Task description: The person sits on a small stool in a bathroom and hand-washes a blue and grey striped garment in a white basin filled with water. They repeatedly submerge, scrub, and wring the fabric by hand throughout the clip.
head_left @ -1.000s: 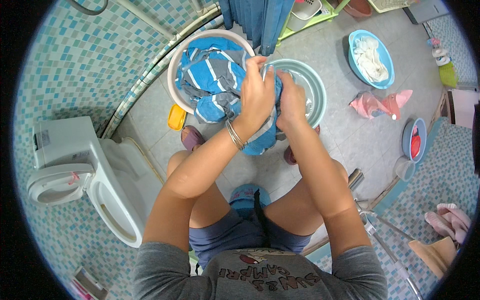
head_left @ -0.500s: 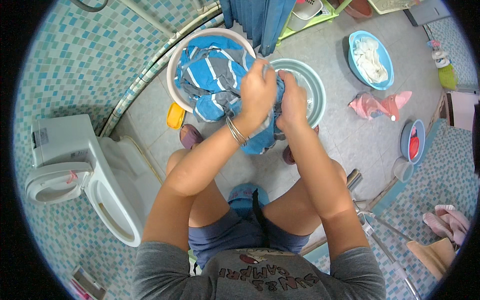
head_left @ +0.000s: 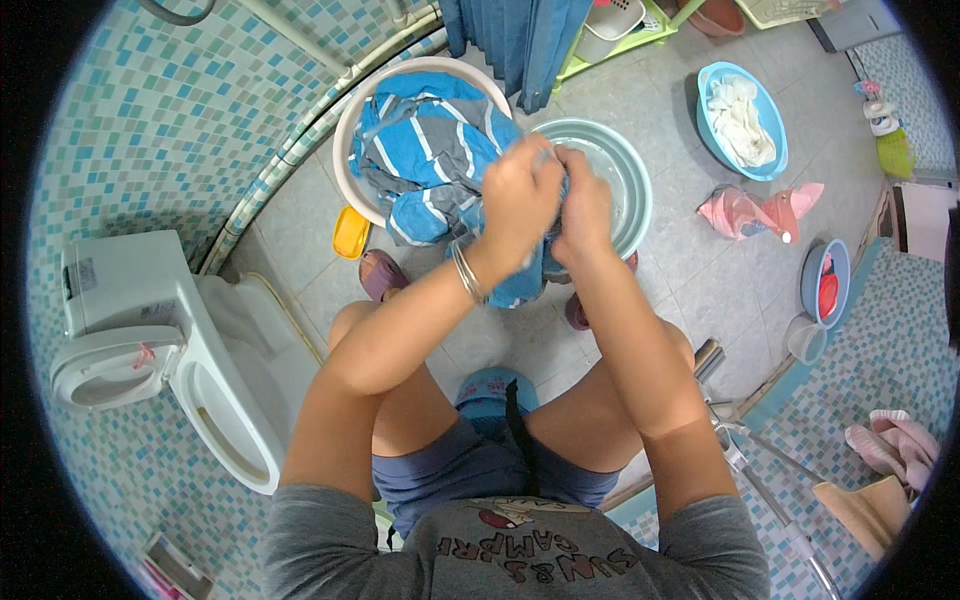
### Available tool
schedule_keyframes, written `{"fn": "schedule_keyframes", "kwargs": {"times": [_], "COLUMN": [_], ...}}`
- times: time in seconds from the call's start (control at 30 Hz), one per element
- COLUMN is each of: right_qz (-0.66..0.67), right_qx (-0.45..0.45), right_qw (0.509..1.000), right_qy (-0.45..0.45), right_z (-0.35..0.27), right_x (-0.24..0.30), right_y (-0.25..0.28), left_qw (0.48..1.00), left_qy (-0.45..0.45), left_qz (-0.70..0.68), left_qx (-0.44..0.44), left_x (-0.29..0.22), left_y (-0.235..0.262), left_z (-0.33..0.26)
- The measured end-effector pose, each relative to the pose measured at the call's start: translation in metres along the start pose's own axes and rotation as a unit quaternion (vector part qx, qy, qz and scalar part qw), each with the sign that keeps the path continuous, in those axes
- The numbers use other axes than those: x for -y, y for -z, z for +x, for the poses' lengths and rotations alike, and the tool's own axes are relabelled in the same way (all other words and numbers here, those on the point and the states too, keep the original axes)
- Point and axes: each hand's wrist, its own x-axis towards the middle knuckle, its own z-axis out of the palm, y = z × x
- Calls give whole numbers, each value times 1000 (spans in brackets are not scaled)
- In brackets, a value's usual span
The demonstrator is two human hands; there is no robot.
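Observation:
A large wet-looking blue and grey striped cloth [head_left: 435, 140] with white lines is heaped in a pale round basin [head_left: 345, 160]. Part of it trails out over the near rim toward my knees. Both hands grip a bunched section of this cloth, close together: my left hand [head_left: 520, 200], slightly blurred and with bangles at the wrist, has its fingers curled round it. Beside it my right hand [head_left: 585, 205] is also closed on the fabric. Just beyond my right hand stands a light green basin [head_left: 640, 190] with water in it, partly hidden by the hands.
A yellow dish [head_left: 351, 232] lies on the tiled floor by the pale basin. To the left is a white toilet [head_left: 215, 400]. At right are a blue basin of white cloths [head_left: 708, 150], a pink plastic bag [head_left: 740, 212] and a small blue tub [head_left: 810, 285]. A blue curtain [head_left: 515, 50] hangs ahead.
My left hand has shifted a little down and right, over the bunched cloth. The right hand has barely moved. Both still hold the cloth.

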Motion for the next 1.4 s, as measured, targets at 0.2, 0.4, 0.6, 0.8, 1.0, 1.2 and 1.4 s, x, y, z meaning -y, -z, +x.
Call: {"fn": "schedule_keyframes", "kwargs": {"times": [0.2, 0.4, 0.6, 0.8, 1.0, 1.2, 1.4], "right_qz": [-53, 28, -170, -7, 144, 156, 48], "right_qx": [-52, -36, -23, -5, -21, -30, -24], "right_qw": [997, 998, 974, 999, 989, 987, 998], "right_qy": [14, 38, 145, -41, -13, 3, 14], "right_z": [7, -11, 6, -17, 11, 11, 27], "right_x": [8, -7, -10, 5, 54, 64, 58], "right_y": [-12, -14, 0, -16, 15, 18, 29], "left_qw": [998, 999, 995, 992, 986, 903, 951], "left_qy": [-66, 42, -89, 122, 37, 148, 154], "left_qz": [18, -24, 40, -38, 57, 150, 104], "left_qx": [-15, -15, 19, 15, 154, 374, 248], "left_x": [-7, -9, -9, 14, 35, 54, 41], "left_y": [3, 6, 3, 22, 20, 41, 55], "left_z": [-12, -1, -20, 14, 3, -3, 4]}}
